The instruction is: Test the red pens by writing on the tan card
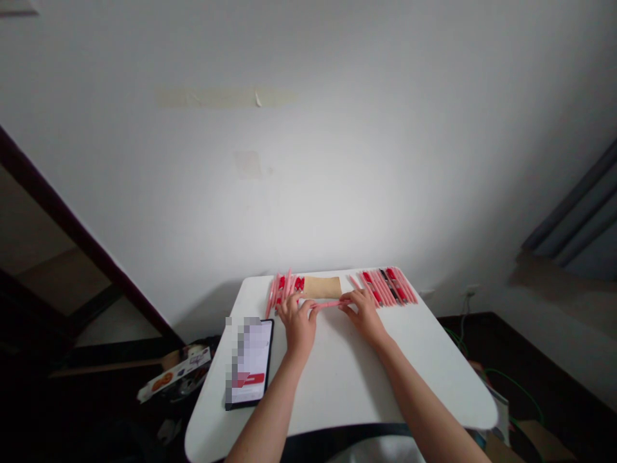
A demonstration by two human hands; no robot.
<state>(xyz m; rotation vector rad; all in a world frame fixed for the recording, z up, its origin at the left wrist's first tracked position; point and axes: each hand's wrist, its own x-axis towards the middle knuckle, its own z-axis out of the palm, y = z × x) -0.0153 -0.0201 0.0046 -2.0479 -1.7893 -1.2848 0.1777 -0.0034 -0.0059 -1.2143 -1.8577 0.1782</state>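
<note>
Currently, I am seeing both hands closing lightly on one slim pink stick [330, 304], the left hand [299, 325] pinching its left end and the right hand [365, 316] its right end. It is running crosswise over the far half of the worktop [347, 379]; whether it is touching the surface I cannot tell. Just beyond, a tan block [322, 287] is lying between a looser cluster of pink sticks [270, 297] at far left and a tidier row [398, 286] at far right. A tablet [260, 354] is resting at near left, beside the left forearm.
</note>
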